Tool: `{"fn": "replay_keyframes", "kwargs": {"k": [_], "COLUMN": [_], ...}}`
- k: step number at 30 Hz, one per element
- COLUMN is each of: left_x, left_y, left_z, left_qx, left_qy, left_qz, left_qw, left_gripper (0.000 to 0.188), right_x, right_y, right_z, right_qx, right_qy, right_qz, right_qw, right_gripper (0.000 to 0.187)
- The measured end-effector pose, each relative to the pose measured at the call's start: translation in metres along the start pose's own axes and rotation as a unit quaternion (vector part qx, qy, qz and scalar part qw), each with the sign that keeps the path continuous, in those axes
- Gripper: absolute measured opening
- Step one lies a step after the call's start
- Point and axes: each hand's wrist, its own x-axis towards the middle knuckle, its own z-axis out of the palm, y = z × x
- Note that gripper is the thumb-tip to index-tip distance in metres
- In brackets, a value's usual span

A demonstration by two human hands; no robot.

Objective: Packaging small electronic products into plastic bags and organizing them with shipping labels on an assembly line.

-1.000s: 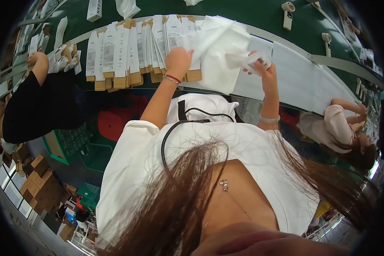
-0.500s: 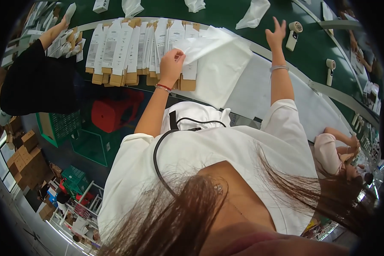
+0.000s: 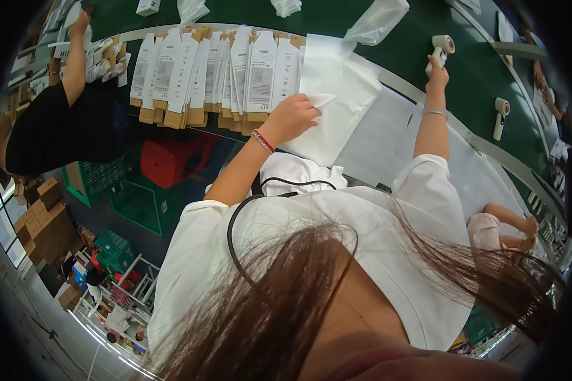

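Note:
Fingers of my right hand (image 3: 437, 75) are closed around the handle of a white handheld fan (image 3: 443, 44) with a round head, on the green surface at the far right. A thin, translucent white bag (image 3: 321, 66) lies over a stack of similar white bags (image 3: 343, 117) in front of me. Near its lower left edge, my left hand (image 3: 293, 119) pinches a corner of this bag. To the left of that hand stands a row of folded white cartons (image 3: 260, 76) with brown insides.
A second handheld fan (image 3: 501, 117) lies farther right on the green belt (image 3: 337, 16). Beyond the stack sits a bagged item (image 3: 378, 22). At left, a co-worker in black (image 3: 63, 133) reaches over the bench. Green crates (image 3: 140, 206) and a red stool (image 3: 171, 159) are below.
My right hand has gone from spread fingers to a grip on the fan. My left hand has moved right and nearer, and the bag's raised part now lies farther right.

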Motion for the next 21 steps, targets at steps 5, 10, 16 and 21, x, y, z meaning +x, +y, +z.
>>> {"fn": "replay_keyframes", "kwargs": {"k": [5,10,16,21], "left_x": [-0.004,0.007,0.01,-0.002], "left_y": [0.004,0.007,0.009,0.004], "left_z": [0.031,0.027,0.016,-0.003], "left_qx": [0.07,0.084,0.074,0.092], "left_qy": [-0.046,-0.037,0.024,0.154], "left_qz": [0.055,0.106,0.215,0.183], "left_qw": [0.995,0.99,0.973,0.967], "left_gripper": [0.011,0.013,0.011,0.016], "right_x": [-0.145,-0.301,-0.359,-0.342], "right_y": [0.019,0.033,0.021,0.037], "right_z": [0.013,0.023,0.068,0.069], "right_qx": [0.214,0.201,0.34,0.334], "right_qy": [-0.197,-0.23,-0.142,-0.151], "right_qz": [-0.032,-0.009,0.064,0.062], "right_qw": [0.956,0.952,0.928,0.929], "right_gripper": [0.043,0.044,0.044,0.043]}}
